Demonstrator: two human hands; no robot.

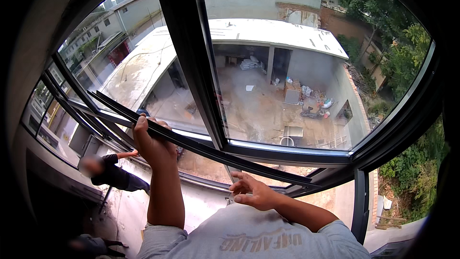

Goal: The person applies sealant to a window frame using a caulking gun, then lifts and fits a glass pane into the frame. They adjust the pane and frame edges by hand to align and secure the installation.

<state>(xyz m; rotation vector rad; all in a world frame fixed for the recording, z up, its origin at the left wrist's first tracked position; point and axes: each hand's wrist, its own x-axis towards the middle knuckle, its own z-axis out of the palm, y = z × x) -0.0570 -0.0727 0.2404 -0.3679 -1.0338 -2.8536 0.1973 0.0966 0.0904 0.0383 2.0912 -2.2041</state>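
Observation:
A long, thin black strip [230,161], like a window trim profile, slants across in front of the window, higher at its left end. My left hand [155,140] is raised and closed around it left of its middle. The strip's right end lies near the lower right part of the black window frame [292,155]; whether it touches is unclear. Below the strip, my right hand [254,193] is in front of my chest with fingers apart and slightly bent, holding nothing.
A thick dark upright [187,52] divides the large panes. Lower left, a person in dark clothes [117,172] reaches toward the lower windows; another person [93,244] is partly visible below. Outside lies a courtyard [249,110] with a white-roofed building [282,33]; trees [407,57] stand right.

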